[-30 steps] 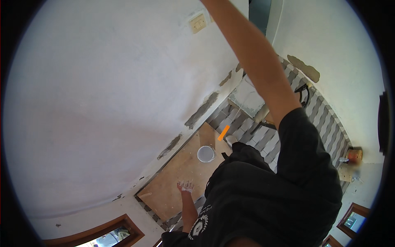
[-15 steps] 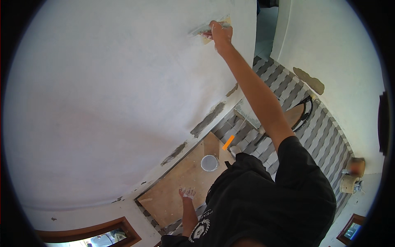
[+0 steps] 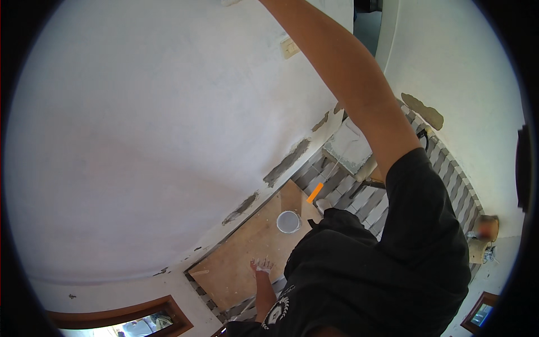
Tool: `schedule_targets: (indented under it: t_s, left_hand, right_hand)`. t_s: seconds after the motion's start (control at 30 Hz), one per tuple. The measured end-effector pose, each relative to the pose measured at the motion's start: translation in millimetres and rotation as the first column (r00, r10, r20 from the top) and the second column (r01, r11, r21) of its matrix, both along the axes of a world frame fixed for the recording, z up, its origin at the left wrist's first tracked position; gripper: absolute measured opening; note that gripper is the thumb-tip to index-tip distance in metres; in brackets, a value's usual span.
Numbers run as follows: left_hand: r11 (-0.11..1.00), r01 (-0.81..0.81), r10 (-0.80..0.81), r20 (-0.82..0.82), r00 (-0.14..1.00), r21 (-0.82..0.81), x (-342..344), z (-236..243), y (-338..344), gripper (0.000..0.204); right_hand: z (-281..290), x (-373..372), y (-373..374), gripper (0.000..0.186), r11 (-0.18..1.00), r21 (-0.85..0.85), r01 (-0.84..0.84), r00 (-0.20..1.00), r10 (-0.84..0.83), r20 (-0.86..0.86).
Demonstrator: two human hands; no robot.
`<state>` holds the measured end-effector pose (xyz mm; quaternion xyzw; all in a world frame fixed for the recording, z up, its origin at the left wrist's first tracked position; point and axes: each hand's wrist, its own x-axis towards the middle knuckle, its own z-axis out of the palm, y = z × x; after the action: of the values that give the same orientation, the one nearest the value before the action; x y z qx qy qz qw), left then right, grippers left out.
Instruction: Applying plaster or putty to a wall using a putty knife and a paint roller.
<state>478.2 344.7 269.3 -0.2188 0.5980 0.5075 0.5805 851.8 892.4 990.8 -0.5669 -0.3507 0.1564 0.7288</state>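
In the head view, the person in the black short-sleeved shirt (image 3: 370, 275) wears a pale wreath-shaped emblem (image 3: 276, 315) on the chest; the lettering above it bends into the folds, too faint to read. The bare right arm stretches up along the broad white plastered wall (image 3: 140, 140) and runs out past the top edge, so I can't tell what the right hand does. A small pale shape (image 3: 230, 2), cut off up there, is hard to make out. The forearm partly hides a cream switch plate (image 3: 289, 48). The left hand (image 3: 262, 265), smeared white, is empty, fingers spread over the flat tan board (image 3: 233, 269). Near it, on the board, stands a round white bucket (image 3: 289, 222); its pale contents are unclear.
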Motion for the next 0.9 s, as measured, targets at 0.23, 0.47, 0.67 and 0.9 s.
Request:
schedule_targets:
  t_s: [0.23,0.47,0.67,0.9]
  left_hand:
    - [0.998,0.000,0.001,0.012,1.000,-0.057,-19,-13,-19,0.088]
    - [0.999,0.026,-0.028,-0.034,0.999,-0.046,-24,0,2,0.088]
    - [0.999,0.000,0.001,-0.023,1.000,0.040,-16,5,25,0.087]
    - [0.990,0.137,-0.136,-0.023,0.990,0.029,-2,22,50,0.087]
  right_hand:
    - [25,8,-8,0.045,0.996,0.080,-0.032,0.986,0.044,-0.160]
    - [13,11,-17,0.019,0.699,0.676,-0.232,0.818,0.517,-0.254]
    - [-44,-19,-6,0.008,0.446,0.876,-0.183,0.757,0.633,-0.164]
    - [-150,-7,-19,0.013,0.519,0.849,-0.096,0.685,0.654,-0.322]
